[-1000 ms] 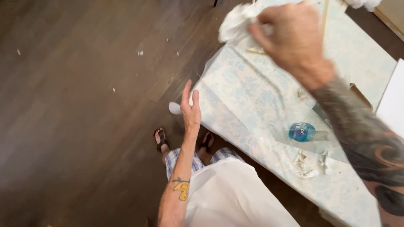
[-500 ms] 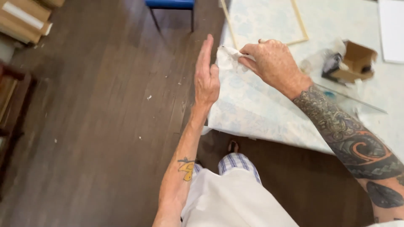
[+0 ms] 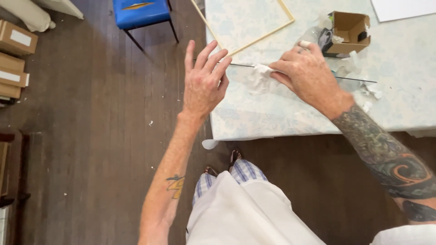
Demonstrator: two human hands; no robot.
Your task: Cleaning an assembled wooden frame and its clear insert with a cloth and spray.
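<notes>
A crumpled white paper towel [image 3: 260, 77] lay bunched against a clear glass pane [image 3: 349, 78], whose thin dark edge ran level across the pale patterned counter [image 3: 272, 113], near its left edge.

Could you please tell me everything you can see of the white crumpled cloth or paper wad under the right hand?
The wad is white, crumpled and soft-looking, either tissue or thin cloth; which one I cannot tell. It lies on the pale patterned table cover, near the table's left edge. The right hand pinches one end with its fingertips, pressing it against a thin clear pane seen edge-on. The left hand is open beside it, not touching it.
</notes>
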